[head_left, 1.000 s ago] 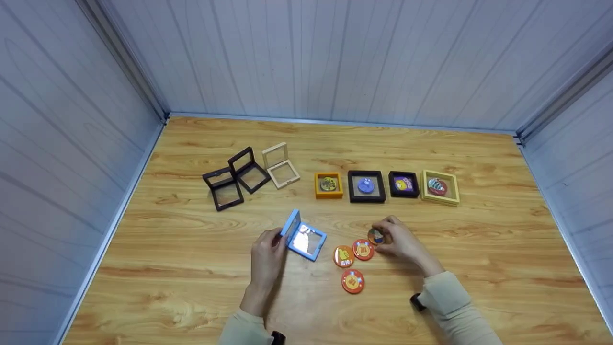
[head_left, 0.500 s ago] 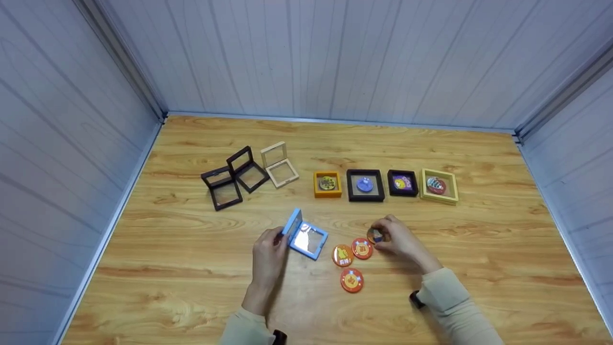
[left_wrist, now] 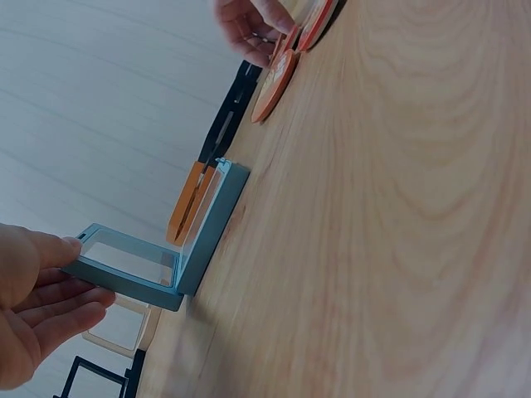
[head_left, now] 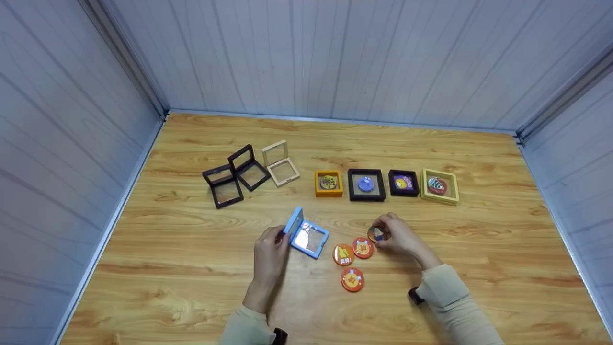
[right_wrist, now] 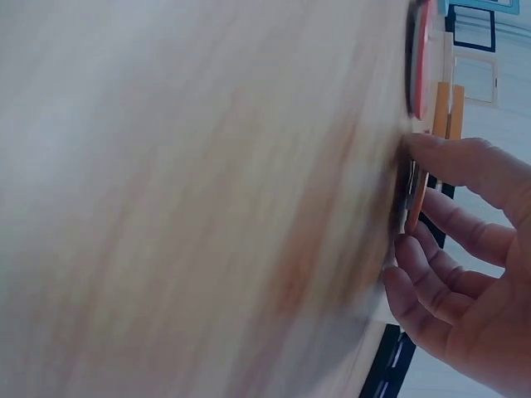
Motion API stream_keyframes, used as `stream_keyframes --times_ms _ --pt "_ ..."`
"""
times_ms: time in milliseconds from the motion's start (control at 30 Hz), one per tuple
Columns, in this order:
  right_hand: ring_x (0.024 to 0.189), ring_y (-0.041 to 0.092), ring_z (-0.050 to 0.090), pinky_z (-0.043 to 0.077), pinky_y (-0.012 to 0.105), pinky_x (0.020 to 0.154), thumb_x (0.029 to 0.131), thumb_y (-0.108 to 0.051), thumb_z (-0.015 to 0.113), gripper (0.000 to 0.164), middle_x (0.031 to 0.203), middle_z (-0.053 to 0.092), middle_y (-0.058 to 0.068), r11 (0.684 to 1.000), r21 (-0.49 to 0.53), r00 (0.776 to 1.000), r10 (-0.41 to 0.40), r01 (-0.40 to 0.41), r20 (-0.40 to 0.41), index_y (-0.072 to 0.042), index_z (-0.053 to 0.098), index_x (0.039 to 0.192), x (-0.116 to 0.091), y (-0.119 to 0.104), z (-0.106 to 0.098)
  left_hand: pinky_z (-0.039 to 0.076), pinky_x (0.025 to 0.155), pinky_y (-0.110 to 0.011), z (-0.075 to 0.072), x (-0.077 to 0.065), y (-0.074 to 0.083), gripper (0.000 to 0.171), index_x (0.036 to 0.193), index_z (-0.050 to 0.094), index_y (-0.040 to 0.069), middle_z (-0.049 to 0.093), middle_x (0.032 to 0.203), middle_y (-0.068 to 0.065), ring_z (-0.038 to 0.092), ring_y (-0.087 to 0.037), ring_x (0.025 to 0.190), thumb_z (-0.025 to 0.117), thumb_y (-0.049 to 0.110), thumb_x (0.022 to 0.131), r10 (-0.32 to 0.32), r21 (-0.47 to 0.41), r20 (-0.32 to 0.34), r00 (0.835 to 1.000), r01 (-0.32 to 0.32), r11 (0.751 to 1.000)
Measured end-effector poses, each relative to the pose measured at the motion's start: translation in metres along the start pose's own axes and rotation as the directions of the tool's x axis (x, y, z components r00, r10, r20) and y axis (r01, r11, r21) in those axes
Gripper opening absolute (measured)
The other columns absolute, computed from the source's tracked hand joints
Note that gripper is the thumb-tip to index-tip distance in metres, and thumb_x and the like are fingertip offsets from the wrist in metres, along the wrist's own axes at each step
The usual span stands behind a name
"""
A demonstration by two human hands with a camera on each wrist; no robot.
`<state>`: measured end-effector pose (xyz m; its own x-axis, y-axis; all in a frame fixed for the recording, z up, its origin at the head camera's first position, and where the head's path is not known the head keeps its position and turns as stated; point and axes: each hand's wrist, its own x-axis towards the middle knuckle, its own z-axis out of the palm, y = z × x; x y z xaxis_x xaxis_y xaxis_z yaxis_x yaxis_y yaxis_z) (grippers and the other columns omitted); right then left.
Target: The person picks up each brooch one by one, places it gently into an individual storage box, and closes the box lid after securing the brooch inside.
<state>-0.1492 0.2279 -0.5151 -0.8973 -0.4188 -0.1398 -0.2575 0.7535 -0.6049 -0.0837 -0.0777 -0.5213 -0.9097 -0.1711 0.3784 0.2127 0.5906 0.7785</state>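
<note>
My left hand [head_left: 269,258] pinches the raised lid of a blue floating display frame [head_left: 304,251], which stands hinged open on the table. In the left wrist view, its lid [left_wrist: 124,278] sits between thumb and fingers, while its base rests on the wood. With thumb and fingers, my right hand [head_left: 401,235] pinches the edges of a round pin badge [head_left: 376,234] with a dark picture, low at the table. Beside it lie a red badge [head_left: 363,247] and an orange badge [head_left: 343,254] with a yellow thumbs-up. Another red badge [head_left: 352,279] lies nearer me.
Behind, in a row, stand an orange frame [head_left: 328,194], a large black frame [head_left: 352,184], a small black frame [head_left: 404,194] and a yellow frame [head_left: 440,200], each with a badge inside. At left, two black frames [head_left: 230,203] and a beige frame [head_left: 288,181] stand unfolded.
Both hands keep their holds almost unmoved. The blue frame has shifted very slightly to the right with my left hand.
</note>
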Motion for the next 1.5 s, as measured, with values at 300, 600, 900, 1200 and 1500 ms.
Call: stream_keyframes --times_ms 300,600,900,1200,1500 --pt "0.086 0.024 0.05 0.044 0.039 0.078 0.065 -0.009 0.076 0.042 0.096 0.051 0.009 1.0 -0.001 1.0 -0.014 0.014 0.003 0.0 0.057 0.102 0.008 -0.019 0.001 0.051 0.065 -0.024 0.001 0.0 0.0 0.015 0.093 0.064 -0.005 0.063 0.085 -0.012 0.061 -0.019 0.077 0.064 0.001 0.079 -0.017 -0.004 0.012 1.0 0.017 1.0" --pt "0.087 0.023 0.05 0.045 0.035 0.077 0.066 -0.009 0.075 0.043 0.098 0.051 0.008 0.997 0.014 0.997 -0.075 0.074 0.026 -0.002 0.057 0.104 0.022 -0.044 0.009 0.051 0.063 -0.024 0.002 0.0 -0.001 0.015 0.092 0.064 -0.006 0.063 0.084 -0.013 0.061 -0.019 0.075 0.064 0.0 0.078 -0.011 -0.021 0.002 1.0 0.011 1.0" --pt "0.084 0.018 0.051 0.047 0.028 0.071 0.068 -0.009 0.074 0.044 0.098 0.049 0.005 0.994 0.039 0.993 -0.1 0.097 0.068 -0.004 0.056 0.107 0.037 -0.071 0.023 0.051 0.064 -0.023 0.001 0.0 -0.001 0.016 0.093 0.064 -0.006 0.063 0.083 -0.013 0.061 -0.019 0.075 0.064 0.0 0.078 -0.012 -0.005 0.0 1.0 0.012 1.0" --pt "0.086 0.02 0.051 0.046 0.028 0.073 0.07 -0.012 0.073 0.044 0.098 0.048 0.007 0.988 0.025 0.981 -0.156 0.154 0.116 -0.002 0.055 0.108 0.052 -0.089 0.037 0.05 0.064 -0.022 0.002 0.001 0.0 0.017 0.094 0.064 -0.005 0.063 0.085 -0.012 0.061 -0.017 0.075 0.064 0.001 0.079 -0.043 0.014 0.011 0.999 0.043 0.999" --pt "0.085 0.018 0.05 0.045 0.028 0.073 0.07 -0.012 0.072 0.041 0.097 0.049 0.006 0.983 -0.02 0.972 -0.177 0.182 0.152 -0.003 0.057 0.107 0.064 -0.102 0.053 0.051 0.065 -0.023 0.002 0.002 -0.001 0.016 0.093 0.064 -0.006 0.063 0.085 -0.013 0.062 -0.019 0.076 0.064 0.0 0.078 -0.035 0.009 0.002 0.999 0.035 0.999"
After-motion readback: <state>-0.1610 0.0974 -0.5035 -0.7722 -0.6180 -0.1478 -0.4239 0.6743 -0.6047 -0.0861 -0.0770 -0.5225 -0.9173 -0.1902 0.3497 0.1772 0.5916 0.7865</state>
